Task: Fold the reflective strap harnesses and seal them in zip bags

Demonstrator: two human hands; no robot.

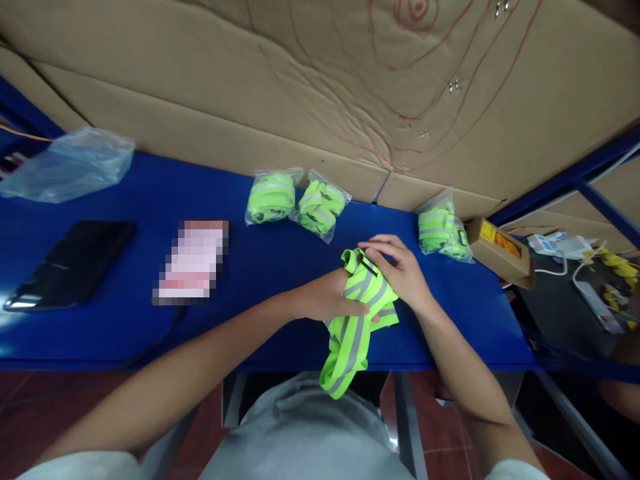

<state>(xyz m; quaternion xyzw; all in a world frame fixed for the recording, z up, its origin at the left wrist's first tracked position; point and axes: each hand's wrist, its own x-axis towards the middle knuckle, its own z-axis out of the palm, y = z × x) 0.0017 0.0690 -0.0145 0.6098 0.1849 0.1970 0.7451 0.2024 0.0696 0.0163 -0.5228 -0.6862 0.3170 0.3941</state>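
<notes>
A neon-yellow reflective strap [353, 347] with grey stripes is bunched in several folds over the table's front edge, one loop hanging down. My left hand [330, 297] is closed around the bundle from the left, its thumb across the folds and some fingers hidden by the material. From the right, my right hand [403, 270] reaches to the top of the bundle, thumb and fingertips close together at its upper edge. A black buckle [369, 263] shows on the strap between the hands.
Two clear bags of folded neon straps [271, 197] stand at the back, with another such bag [436, 228] beside a cardboard box [503, 253] at right. A black tablet-like device [73, 263], a blurred-out phone-shaped item [193, 260] and a plastic bag [70, 163] lie left. Cardboard walls the back.
</notes>
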